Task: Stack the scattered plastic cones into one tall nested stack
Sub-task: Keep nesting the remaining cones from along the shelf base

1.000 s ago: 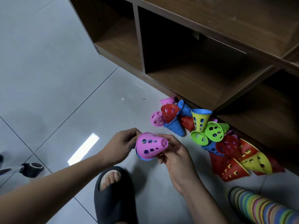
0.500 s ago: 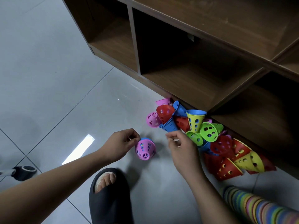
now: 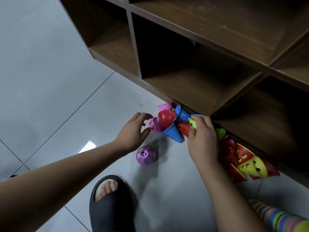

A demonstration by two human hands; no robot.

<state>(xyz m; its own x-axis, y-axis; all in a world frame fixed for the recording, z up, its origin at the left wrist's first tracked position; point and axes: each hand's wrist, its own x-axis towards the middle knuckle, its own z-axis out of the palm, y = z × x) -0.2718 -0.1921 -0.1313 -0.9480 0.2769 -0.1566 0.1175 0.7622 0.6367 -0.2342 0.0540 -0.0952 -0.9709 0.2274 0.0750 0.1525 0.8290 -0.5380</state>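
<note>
The cones (image 3: 242, 153) lie piled on the floor (image 3: 75, 77) against the bottom edge of the shelf (image 3: 192, 91). The right hand (image 3: 203, 139) grips a yellow cone (image 3: 192, 122) there. The left hand (image 3: 133, 131) has its fingers spread, just beside a pink cone (image 3: 155, 125). A red cone (image 3: 167, 116) sits inside a blue cone (image 3: 173, 133). Wide tiles lie on the left.

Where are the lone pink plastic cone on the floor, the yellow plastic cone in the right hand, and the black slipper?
Lone pink plastic cone (image 3: 145, 155), head view, its holed top.
Yellow plastic cone (image 3: 191, 121), head view, side wall below the rim.
Black slipper (image 3: 107, 215), head view, its upper strap.
</note>
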